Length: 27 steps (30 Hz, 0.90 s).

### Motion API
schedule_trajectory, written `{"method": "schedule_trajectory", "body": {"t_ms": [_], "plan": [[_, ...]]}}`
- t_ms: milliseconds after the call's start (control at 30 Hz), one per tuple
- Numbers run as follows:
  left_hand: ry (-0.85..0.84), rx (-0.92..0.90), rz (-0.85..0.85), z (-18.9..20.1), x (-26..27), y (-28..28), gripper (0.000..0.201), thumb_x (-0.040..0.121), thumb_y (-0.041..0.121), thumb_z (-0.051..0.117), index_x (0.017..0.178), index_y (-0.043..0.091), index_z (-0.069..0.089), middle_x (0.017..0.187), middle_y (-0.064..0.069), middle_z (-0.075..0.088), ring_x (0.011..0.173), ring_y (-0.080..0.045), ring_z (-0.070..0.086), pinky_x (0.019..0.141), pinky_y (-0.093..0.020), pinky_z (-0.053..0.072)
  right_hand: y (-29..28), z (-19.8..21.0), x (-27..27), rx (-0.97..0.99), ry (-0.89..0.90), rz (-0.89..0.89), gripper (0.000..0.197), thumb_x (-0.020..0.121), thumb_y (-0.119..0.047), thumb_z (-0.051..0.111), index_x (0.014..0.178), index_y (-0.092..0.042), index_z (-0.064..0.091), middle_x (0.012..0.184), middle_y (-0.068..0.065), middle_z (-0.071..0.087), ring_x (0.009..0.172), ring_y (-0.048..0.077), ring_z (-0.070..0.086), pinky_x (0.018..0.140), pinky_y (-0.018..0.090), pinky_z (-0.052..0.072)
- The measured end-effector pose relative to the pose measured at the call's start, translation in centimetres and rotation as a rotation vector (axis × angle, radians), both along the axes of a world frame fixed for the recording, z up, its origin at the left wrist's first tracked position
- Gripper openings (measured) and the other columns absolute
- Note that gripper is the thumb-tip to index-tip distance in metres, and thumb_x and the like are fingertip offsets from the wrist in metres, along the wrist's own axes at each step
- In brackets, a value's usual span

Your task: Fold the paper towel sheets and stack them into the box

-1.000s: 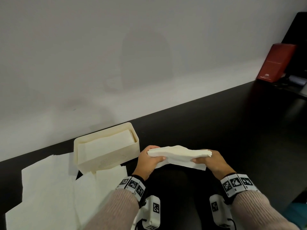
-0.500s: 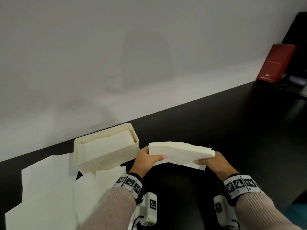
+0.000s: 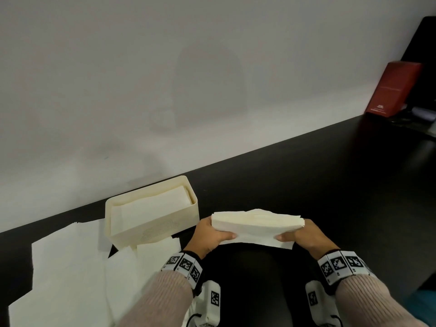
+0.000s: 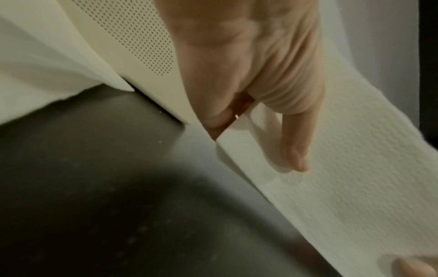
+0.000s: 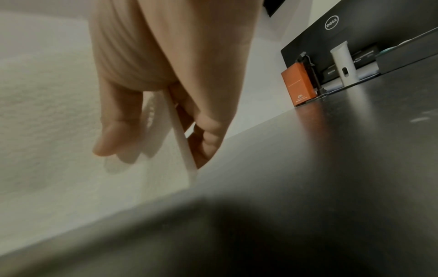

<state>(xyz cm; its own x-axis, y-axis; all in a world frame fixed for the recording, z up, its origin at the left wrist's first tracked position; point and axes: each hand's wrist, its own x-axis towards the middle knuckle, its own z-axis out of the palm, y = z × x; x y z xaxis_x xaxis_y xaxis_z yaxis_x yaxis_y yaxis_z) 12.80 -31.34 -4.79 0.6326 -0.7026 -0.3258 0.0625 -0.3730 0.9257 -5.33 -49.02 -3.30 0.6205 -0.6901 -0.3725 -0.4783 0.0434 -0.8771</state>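
Paper fills the box (image 3: 151, 223) at ten o'clock; both hands (image 3: 210, 234) (image 3: 304, 234) pinch one folded sheet (image 3: 257, 228); perhaps several loose sheets (image 3: 70, 267) remain.

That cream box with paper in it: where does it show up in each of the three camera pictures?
Head: the box sits left of centre, by the wall, beside the left hand.
Left wrist: top left, only its dotted side shows, behind the hand.
Right wrist: not in it.
Shared landmark: the folded towel held by both hands.
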Motion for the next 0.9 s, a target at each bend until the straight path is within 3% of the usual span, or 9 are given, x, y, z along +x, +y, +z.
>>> {"method": "schedule_trajectory", "body": {"t_ms": [167,367,533,633,800,900], "plan": [[-0.014,0.129,-0.042,-0.9,-0.3,0.2,0.062,0.069,0.007,0.080,0.125,0.012,0.052,0.124,-0.004,0.058,0.118,-0.022,0.054,0.106,-0.042,0.042,0.4,-0.8,0.0,0.040,0.092,0.026,0.042,0.065,0.000,0.081,0.101,-0.015,0.063,0.098,0.003,0.067,0.098,0.022,0.061,0.092,0.039,0.049],[0.009,0.103,-0.018,-0.2,-0.7,-0.8,0.065,0.069,0.015,0.081,0.127,0.009,0.051,0.125,-0.002,0.056,0.119,-0.019,0.051,0.105,-0.036,0.041,1.3,-0.5,0.9,0.064,0.038,0.025,0.034,0.065,0.005,0.079,0.089,-0.015,0.067,0.092,0.004,0.070,0.089,0.019,0.064,0.082,0.034,0.049],[-0.008,-0.078,0.051,0.5,-0.2,-0.1,0.042,0.070,0.007,0.079,0.108,0.015,0.063,0.106,0.002,0.065,0.106,-0.017,0.060,0.093,-0.030,0.049,0.9,0.1,0.4,0.050,-0.071,-0.029,0.038,0.063,0.009,0.079,0.096,-0.008,0.069,0.092,0.006,0.072,0.091,0.021,0.066,0.082,0.035,0.051],[-0.048,-0.062,-0.007,0.1,0.0,0.7,0.034,0.073,0.005,0.076,0.098,0.023,0.061,0.100,0.007,0.064,0.106,-0.015,0.059,0.086,-0.024,0.050,0.5,0.1,-0.1,0.041,-0.030,-0.013,0.040,0.063,0.008,0.079,0.097,-0.009,0.067,0.095,0.006,0.070,0.094,0.022,0.065,0.086,0.037,0.051],[0.019,0.044,-0.029,-0.5,-0.4,0.5,0.056,0.072,0.001,0.075,0.122,0.015,0.054,0.120,-0.002,0.060,0.118,-0.021,0.053,0.104,-0.041,0.044,0.4,-0.8,0.0,0.056,0.103,-0.008,0.051,0.061,0.002,0.082,0.106,-0.012,0.064,0.101,0.007,0.068,0.099,0.025,0.062,0.094,0.045,0.050],[-0.038,0.059,0.000,-0.1,-0.3,-0.1,0.047,0.074,0.005,0.076,0.116,0.014,0.057,0.120,-0.005,0.061,0.117,-0.021,0.055,0.104,-0.040,0.044,0.4,-0.6,0.2,0.057,0.095,-0.025,0.045,0.064,0.002,0.081,0.104,-0.012,0.064,0.099,0.006,0.068,0.099,0.025,0.062,0.095,0.045,0.049]]}}
